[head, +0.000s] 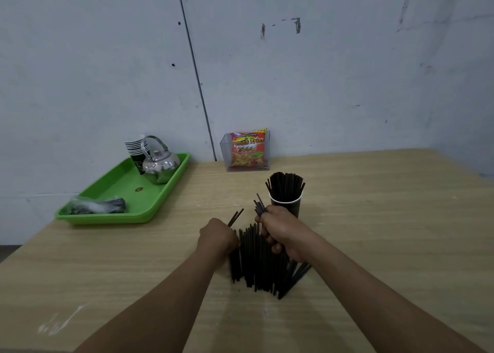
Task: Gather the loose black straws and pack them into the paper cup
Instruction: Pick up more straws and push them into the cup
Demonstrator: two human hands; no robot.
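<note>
Our hands meet mid-frame, left hand [217,236] pinching a couple and right hand [283,235] fisted round a bunch of the thin black plastic straws [252,264] heaped lengthwise toward us on the pale wooden bench [374,232], the dark white-rimmed paper cup [290,207] just beyond the right.

Likely drinks-stall prep corner: bare wall [320,71], table [387,232], green tray [117,181] w/ kettle [160,165] & stacked cups [135,146], snack pkt [247,149].

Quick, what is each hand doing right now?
Left hand: closed, gripping a few straws.
Right hand: closed, gripping a straw bundle.
</note>
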